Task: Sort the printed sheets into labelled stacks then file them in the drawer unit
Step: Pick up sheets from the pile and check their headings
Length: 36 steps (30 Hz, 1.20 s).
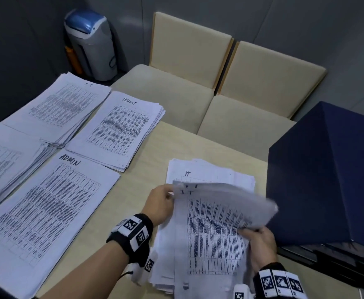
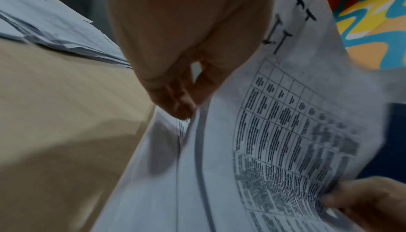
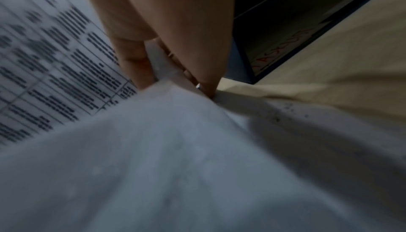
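Note:
A loose pile of unsorted printed sheets lies on the table in front of me. From it a few sheets marked IT are lifted and curled. My left hand pinches their upper left corner, and its fingers press on the paper edge. My right hand pinches the lower right edge of the lifted sheets between thumb and fingers. Four labelled stacks lie at the left: IT, a stack with an unclear label, HR and ADMIN.
A dark blue drawer unit stands at the right of the beige table, its drawer fronts facing me. Two cream chairs stand behind the table. A grey and blue machine sits on the floor at the back left.

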Available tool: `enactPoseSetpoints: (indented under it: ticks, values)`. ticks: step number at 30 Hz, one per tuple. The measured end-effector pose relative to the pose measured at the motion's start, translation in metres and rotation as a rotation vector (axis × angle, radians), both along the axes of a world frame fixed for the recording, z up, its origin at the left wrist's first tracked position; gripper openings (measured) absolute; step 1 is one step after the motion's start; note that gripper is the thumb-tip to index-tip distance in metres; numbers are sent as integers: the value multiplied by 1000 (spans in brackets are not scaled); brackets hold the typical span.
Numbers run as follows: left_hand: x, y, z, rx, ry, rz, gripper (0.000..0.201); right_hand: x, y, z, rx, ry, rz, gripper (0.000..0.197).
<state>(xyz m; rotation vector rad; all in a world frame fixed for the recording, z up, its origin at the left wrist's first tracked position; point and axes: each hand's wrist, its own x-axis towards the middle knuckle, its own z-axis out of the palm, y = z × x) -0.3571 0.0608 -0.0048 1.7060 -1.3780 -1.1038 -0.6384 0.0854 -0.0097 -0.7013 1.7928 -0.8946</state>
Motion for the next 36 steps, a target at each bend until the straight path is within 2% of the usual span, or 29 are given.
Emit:
enactPoseSetpoints:
  ticks: [3,4,6,7,10,12,15,18,20,22,24,27,29,31,32,34,36]
  values:
    - [3,-4,-8,96,-249,247,13,2,5,3,12,-45,-18,25]
    - [4,-5,-10,177,-317,256,16,2,6,6,18,-58,7,25]
    - [6,-7,-11,298,-396,164,25,2,8,11,10,-92,30,23]
    - [6,-7,-12,295,-447,109,27,3,7,13,8,-103,34,20]
    - [3,-10,-4,220,-795,-127,13,5,4,14,9,-126,18,21]
    - [2,-10,5,169,-1017,-273,18,7,2,16,-2,-152,5,25]
    - [5,-12,22,121,-1149,-353,31,9,0,21,-15,-172,26,25]
    - [12,-16,32,53,-1030,-317,36,10,-3,23,3,-187,35,24]
    - [16,-14,30,-23,-751,-256,29,10,-6,22,9,-195,25,25]
    - [20,-8,21,-52,-403,-176,20,10,-8,20,11,-207,8,27]
    - [22,-2,15,-18,-131,-118,34,10,-10,17,8,-190,2,25]
    - [13,6,14,69,75,-118,42,13,-11,15,-18,-119,70,18]
    - [8,5,5,99,48,55,45,14,-12,12,-26,-99,100,15]
    - [7,2,-7,116,-140,283,23,13,-13,5,-42,-105,59,13]
    - [7,1,-9,159,-222,311,13,13,-15,1,-34,-97,5,17]
    - [5,-2,-13,279,-359,218,28,11,-16,-6,-33,-87,-60,29]
    - [3,-5,-11,271,-516,112,32,9,-14,-6,-37,-93,-37,31]
